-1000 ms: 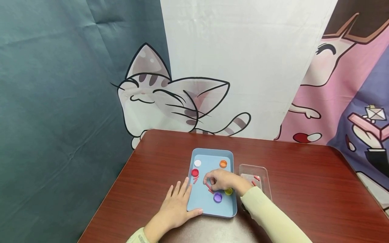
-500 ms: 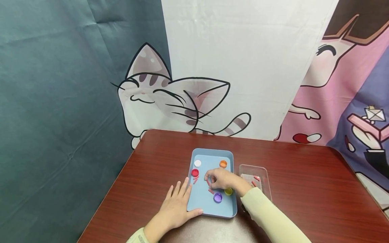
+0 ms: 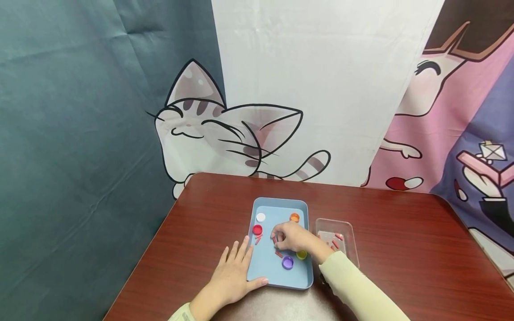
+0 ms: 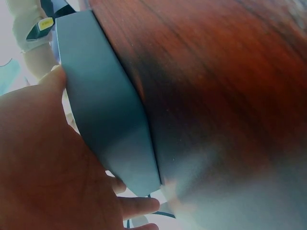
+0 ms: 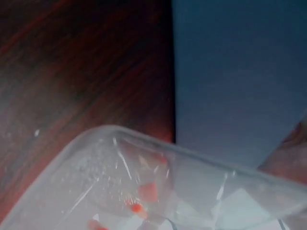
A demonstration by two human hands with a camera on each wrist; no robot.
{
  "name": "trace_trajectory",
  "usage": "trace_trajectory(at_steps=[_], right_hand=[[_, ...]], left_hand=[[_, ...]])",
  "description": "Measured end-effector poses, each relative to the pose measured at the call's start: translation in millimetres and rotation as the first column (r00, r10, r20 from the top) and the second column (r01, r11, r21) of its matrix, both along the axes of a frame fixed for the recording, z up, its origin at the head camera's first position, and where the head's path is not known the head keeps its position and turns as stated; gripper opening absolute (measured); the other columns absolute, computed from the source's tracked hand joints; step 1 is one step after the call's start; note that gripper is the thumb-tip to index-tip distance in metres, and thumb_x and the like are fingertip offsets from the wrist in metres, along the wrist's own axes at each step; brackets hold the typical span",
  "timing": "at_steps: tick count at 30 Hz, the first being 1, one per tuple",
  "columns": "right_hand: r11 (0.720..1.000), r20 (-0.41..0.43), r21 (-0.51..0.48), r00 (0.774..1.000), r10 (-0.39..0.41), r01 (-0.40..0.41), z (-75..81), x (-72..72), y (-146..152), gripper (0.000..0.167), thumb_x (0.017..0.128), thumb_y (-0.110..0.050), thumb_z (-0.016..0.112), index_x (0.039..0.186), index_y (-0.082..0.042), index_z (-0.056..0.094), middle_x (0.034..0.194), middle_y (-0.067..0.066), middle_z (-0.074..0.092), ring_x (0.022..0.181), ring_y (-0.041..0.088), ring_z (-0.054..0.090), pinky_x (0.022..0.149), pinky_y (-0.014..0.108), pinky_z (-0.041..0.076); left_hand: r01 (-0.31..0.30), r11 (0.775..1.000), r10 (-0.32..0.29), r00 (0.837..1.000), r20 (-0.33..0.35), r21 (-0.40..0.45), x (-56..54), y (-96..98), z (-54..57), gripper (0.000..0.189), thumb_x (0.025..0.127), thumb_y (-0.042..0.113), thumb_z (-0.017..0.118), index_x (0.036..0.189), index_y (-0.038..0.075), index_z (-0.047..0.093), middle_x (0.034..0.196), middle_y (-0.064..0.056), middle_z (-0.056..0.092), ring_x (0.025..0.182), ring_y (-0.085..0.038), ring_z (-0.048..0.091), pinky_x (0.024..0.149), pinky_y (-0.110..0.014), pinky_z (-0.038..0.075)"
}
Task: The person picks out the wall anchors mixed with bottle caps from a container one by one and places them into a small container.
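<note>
A light blue tray (image 3: 268, 275) lies on the table with small round caps and short red sticks in it. My left hand (image 3: 230, 274) rests at its left front corner, fingers straight and spread, thumb along the front edge; in the left wrist view this hand (image 4: 57, 163) lies against the tray's side wall (image 4: 105, 105). Over the tray's middle, my right hand (image 3: 295, 236) pinches a small red stick (image 3: 275, 240) between thumb and forefinger. Just in front lies another red stick (image 3: 278, 253). More sticks (image 3: 258, 240) lie by the red cap (image 3: 257, 229).
A clear plastic box (image 3: 351, 243) holding several red pieces stands right of the tray, under my right forearm. Also in the tray are a white cap (image 3: 260, 217), an orange cap (image 3: 295, 217), a purple cap (image 3: 287, 262) and a yellow cap (image 3: 301, 254). A printed curtain hangs behind the table.
My right hand has shifted slightly right, and the red stick at its fingertips has moved away from the stick in front and stands steeper. The left hand has stayed in place.
</note>
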State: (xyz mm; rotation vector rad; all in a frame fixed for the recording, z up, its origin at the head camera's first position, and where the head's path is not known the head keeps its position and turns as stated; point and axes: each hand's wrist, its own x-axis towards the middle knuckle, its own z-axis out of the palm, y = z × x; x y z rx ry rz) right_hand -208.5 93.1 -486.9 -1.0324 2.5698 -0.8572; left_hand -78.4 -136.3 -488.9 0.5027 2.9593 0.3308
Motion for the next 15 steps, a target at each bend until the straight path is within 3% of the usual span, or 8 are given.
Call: trace_trajectory(at_steps=[10, 15], right_hand=[[0.989, -0.087, -0.137, 0.994, -0.061, 0.048, 8.6, 7.7, 20.6, 0.016, 0.081, -0.009, 0.080, 0.096, -0.010, 0.073, 0.065, -0.013, 0.057, 0.059, -0.003, 0.048, 0.058, 0.019, 0.045], [0.976, -0.081, -0.199, 0.991, -0.106, 0.088, 13.4, 13.7, 34.3, 0.018, 0.082, -0.009, 0.081, 0.099, -0.008, 0.074, 0.067, -0.013, 0.057, 0.060, -0.003, 0.049, 0.058, 0.020, 0.046]], left_hand=[[0.002, 1.000, -0.002, 1.000, -0.007, -0.005, 0.4, 0.4, -1.3, 0.100, 0.089, 0.079, 0.046, 0.156, 0.006, 0.037, 0.169, -0.013, 0.018, 0.151, -0.043, 0.024, 0.120, -0.061, 0.020], [0.003, 1.000, -0.004, 1.000, -0.014, -0.016, 1.0, 1.5, -0.6, 0.100, 0.089, 0.080, 0.046, 0.156, 0.006, 0.038, 0.169, -0.013, 0.018, 0.152, -0.043, 0.022, 0.120, -0.061, 0.019]])
